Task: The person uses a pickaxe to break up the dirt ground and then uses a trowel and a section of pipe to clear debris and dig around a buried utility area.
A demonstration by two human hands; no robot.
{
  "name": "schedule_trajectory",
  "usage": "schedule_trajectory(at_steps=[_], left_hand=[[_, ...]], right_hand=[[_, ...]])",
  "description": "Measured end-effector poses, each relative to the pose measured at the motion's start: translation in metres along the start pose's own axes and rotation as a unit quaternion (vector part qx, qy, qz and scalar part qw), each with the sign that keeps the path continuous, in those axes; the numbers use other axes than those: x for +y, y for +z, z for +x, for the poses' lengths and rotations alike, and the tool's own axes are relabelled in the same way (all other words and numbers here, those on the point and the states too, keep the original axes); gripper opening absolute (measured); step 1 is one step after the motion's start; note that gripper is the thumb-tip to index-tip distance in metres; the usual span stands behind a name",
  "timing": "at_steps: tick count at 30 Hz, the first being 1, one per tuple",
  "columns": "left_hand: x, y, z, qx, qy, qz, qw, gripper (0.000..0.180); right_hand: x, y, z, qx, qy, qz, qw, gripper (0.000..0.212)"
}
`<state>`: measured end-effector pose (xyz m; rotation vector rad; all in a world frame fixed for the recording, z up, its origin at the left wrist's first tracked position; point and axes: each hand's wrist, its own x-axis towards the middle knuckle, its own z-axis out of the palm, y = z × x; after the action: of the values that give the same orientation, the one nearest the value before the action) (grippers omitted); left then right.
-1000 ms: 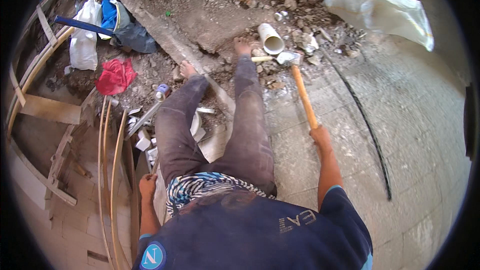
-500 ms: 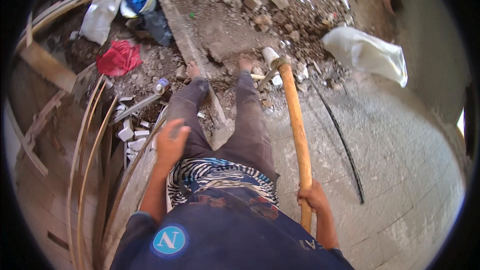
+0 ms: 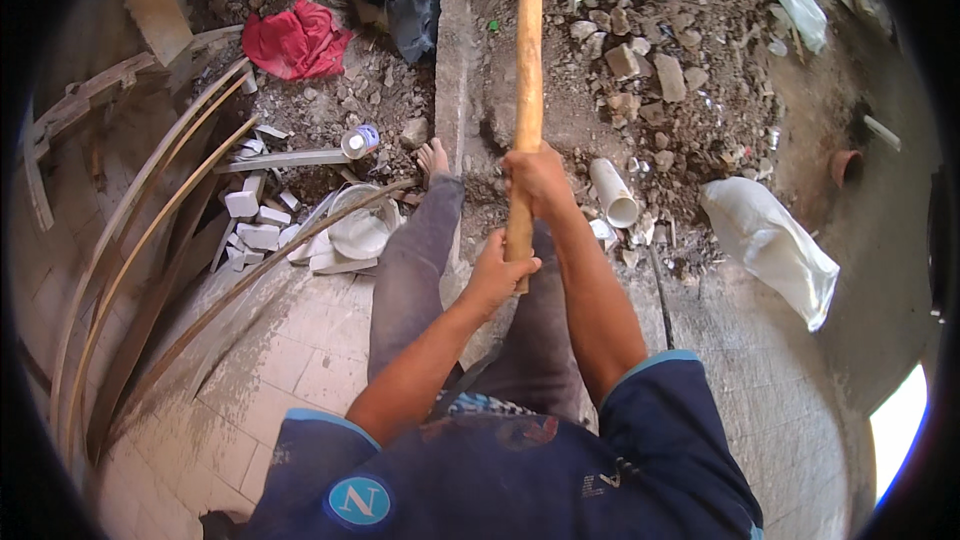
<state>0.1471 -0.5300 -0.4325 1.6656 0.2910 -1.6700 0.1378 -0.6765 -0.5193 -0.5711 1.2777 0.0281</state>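
Both my hands are closed around the wooden handle of a pickaxe (image 3: 529,70), held out ahead of me. My right hand (image 3: 538,180) grips it higher up. Just below, near the butt end, my left hand (image 3: 497,272) wraps round the same handle. The handle points away from me over the dug soil, and its metal head is mostly cut off by the top edge of the view. Beneath it lies loose earth with broken stones (image 3: 645,70).
A concrete strip (image 3: 452,50) runs through the soil beside my bare foot. White pipe (image 3: 613,192) and a white sack (image 3: 770,250) lie right. Left are red cloth (image 3: 297,40), a can (image 3: 360,141), tile pieces (image 3: 258,236) and long bent strips (image 3: 150,230).
The pickaxe has swung from my right side to straight ahead, its head now far out. My left hand, free before, has taken hold of the handle. My view has shifted too.
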Motion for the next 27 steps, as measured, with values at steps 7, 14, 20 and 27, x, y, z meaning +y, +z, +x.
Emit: schedule_trajectory(at_steps=[7,14,20,27], left_hand=[[-0.063,-0.054,0.049,0.145,-0.115,0.054,0.981,0.035],[-0.094,-0.065,0.054,0.219,0.014,0.287,0.933,0.032],[-0.127,-0.056,0.039,0.208,0.086,0.245,0.943,0.026],[-0.11,-0.087,0.092,0.189,0.132,0.194,0.954,0.022]], right_hand=[[0.072,0.051,0.058,-0.006,0.038,-0.07,0.997,0.032],[0.036,0.042,0.149,0.065,0.012,-0.065,0.996,0.028],[-0.009,0.059,0.045,0.118,-0.14,-0.141,0.973,0.019],[-0.036,0.081,0.07,0.122,-0.186,-0.113,0.969,0.021]])
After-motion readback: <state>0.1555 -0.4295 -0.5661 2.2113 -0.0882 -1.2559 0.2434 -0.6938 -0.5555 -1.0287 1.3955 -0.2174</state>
